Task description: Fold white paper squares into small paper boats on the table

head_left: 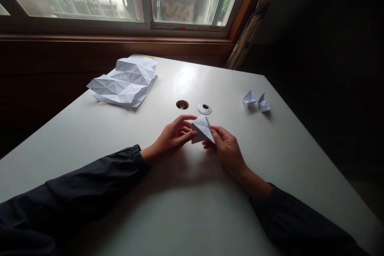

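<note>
A small white folded paper piece (pixel 203 128), triangular in outline, is held just above the white table (pixel 168 208) between both hands. My left hand (pixel 174 136) pinches its left side with thumb and fingers closed on the paper. My right hand (pixel 225 148) grips its right lower edge, fingers curled around it. Both arms wear dark sleeves.
A stack of creased white paper sheets (pixel 124 82) lies at the far left of the table. Two small folded paper shapes (pixel 256 101) sit at the far right. A round cable hole (pixel 182 105) and its loose cap (pixel 204 108) lie just beyond my hands. A window and curtain stand behind.
</note>
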`<state>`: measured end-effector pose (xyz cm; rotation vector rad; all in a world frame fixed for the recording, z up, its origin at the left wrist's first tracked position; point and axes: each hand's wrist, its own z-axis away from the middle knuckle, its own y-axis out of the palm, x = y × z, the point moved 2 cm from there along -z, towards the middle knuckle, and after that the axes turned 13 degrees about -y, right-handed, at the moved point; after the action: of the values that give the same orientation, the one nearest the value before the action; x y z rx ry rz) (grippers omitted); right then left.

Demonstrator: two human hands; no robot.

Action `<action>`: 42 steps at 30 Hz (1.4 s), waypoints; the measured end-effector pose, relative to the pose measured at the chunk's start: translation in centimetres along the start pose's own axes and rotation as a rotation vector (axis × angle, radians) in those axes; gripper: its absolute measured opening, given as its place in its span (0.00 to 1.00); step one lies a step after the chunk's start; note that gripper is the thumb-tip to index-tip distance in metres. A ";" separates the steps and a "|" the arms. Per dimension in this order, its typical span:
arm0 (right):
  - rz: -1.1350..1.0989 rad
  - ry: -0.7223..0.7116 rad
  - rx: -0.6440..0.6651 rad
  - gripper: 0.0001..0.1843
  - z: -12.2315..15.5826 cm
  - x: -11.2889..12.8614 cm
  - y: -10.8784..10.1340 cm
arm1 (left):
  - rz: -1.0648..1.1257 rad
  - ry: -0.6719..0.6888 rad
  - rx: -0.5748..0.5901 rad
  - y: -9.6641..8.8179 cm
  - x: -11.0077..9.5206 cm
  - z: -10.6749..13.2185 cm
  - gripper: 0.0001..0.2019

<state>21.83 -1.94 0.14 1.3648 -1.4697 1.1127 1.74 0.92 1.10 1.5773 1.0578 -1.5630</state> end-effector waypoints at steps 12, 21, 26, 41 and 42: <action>0.308 -0.224 0.320 0.27 0.6 1.3 0.7 | -0.247 0.088 -0.157 0.0 -0.6 0.7 0.23; -0.114 0.019 0.229 0.38 0.1 0.4 -0.4 | -0.389 0.207 -0.048 0.1 -0.8 0.7 0.21; -0.089 0.015 0.218 0.35 0.2 0.6 -0.5 | -0.361 0.173 0.036 0.2 -1.0 0.6 0.21; -0.305 0.120 0.094 0.23 -0.4 0.3 -0.7 | -0.251 0.210 -0.026 0.2 -1.7 1.3 0.14; -0.294 0.121 0.094 0.21 -0.5 0.2 -0.7 | -0.280 0.224 -0.045 0.1 -1.6 1.2 0.13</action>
<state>22.48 -1.53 0.46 1.4951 -1.1009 1.0632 1.35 -0.38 2.65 1.6578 1.4802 -1.5512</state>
